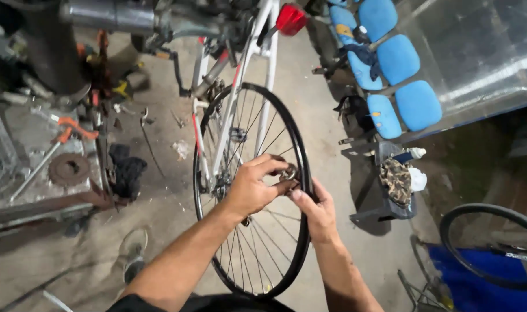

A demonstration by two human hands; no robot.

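The left hand [249, 188] curls over a small round metal tool [288, 172], thumb and fingers pinched on it right at the rim of the rear wheel [301, 173]. The right hand [316, 211] grips the black rim from the other side, its thumb pressed against the same tool. The tool is dull, greyish and mostly covered by fingers, so its exact shape is hard to make out.

The wheel is a thin black hoop laced with fine silver spokes; its lower edge is cut off behind the person's forearms. It sits in a white bicycle frame [240, 75] with red accents, and a glossy red reflector [290, 19] shows above, while the front of the bike runs out of view.

To the left stands a grimy metal workbench [21, 138] with a rusty disc [70, 169] on it. To the right is a row of blue moulded plastic seats [397, 58], and a second black wheel [494, 245] is partly cut off at the corner. The concrete floor [327, 115] is dusty and stained.
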